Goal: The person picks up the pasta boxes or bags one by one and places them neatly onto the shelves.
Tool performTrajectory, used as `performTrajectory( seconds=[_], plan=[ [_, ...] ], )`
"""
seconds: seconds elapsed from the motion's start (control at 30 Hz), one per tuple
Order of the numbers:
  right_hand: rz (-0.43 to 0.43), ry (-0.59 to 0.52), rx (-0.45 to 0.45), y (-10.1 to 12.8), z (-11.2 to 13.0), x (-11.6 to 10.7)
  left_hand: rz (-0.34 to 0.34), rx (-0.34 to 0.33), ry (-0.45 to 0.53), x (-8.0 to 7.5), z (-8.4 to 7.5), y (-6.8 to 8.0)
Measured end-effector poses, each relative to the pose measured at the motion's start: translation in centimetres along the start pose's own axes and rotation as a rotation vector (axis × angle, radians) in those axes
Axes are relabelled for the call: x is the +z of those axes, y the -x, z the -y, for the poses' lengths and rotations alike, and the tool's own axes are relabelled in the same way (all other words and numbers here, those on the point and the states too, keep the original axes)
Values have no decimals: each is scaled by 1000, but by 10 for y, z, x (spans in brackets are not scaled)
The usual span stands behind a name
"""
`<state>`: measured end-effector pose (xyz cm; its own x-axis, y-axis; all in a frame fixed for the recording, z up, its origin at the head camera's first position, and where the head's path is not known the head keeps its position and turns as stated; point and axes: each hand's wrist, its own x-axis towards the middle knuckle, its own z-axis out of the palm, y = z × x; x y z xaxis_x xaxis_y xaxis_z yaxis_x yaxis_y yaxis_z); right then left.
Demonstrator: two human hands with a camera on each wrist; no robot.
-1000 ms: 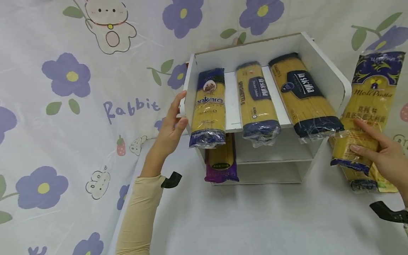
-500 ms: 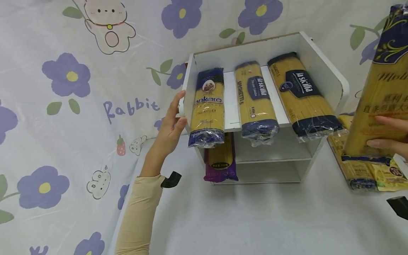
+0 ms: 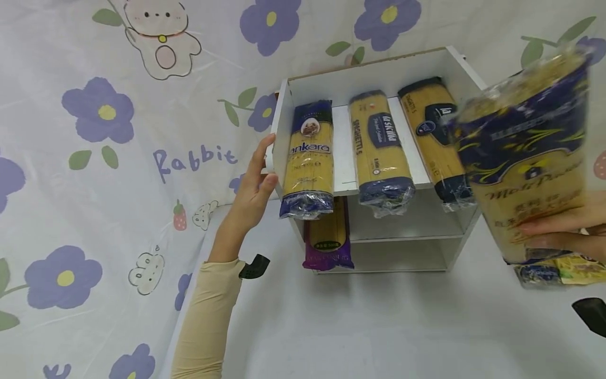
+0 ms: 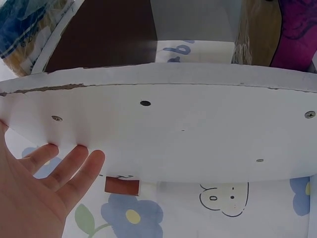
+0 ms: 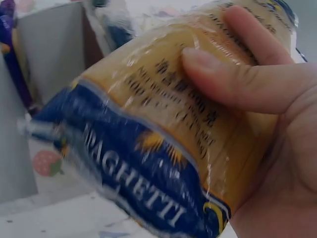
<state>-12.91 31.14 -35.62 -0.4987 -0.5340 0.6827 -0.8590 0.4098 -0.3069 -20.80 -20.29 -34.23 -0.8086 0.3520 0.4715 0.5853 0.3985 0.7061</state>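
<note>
A flowered cloth (image 3: 94,158) with "Rabbit" lettering covers the surface and backdrop across the frame's left. At centre stands a white shelf (image 3: 478,100). The left hand (image 3: 253,192), fingers straight, presses its side. At right, the right hand (image 3: 568,231) grips a spaghetti pack (image 3: 525,158), raised.

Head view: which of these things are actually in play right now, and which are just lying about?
In play:
- spaghetti pack, gripped by the right hand
- white shelf unit, its side panel steadied by the left hand

Lying about:
- Ankara pack and two La Sicilia packs on the top shelf
- purple-ended pack on the shelf below
- spare packs on the table
</note>
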Motion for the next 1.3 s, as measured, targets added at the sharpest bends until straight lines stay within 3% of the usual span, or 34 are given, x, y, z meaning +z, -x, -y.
performTrajectory(
  seconds=[0.1, 0.17, 0.4, 0.57, 0.8, 1.07, 1.2, 1.3],
  plan=[
    [151, -34, 84, -5, 12, 9, -1, -3, -2, 0, 1, 0],
    [219, -70, 86, -6, 15, 17, -1, -4, -5, 0, 1, 0],
    [343, -150, 99, -12, 22, 50, -1, -9, -3, 2, 1, 0],
    [514, -236, 192, -18, 19, 66, -11, 12, 12, 2, 1, 1],
    [731, -455, 302, -20, 8, 91, -1, 17, 15, 2, 3, 0],
    [848, -645, 444, -13, -1, 116, -11, 25, -4, 2, 0, 0],
    [838, -782, 437, -7, -6, 125, -8, 20, -14, 1, 0, 0],
    [796, -814, 444, -3, -8, 132, -13, 30, -12, 1, 0, 0]
  ],
)
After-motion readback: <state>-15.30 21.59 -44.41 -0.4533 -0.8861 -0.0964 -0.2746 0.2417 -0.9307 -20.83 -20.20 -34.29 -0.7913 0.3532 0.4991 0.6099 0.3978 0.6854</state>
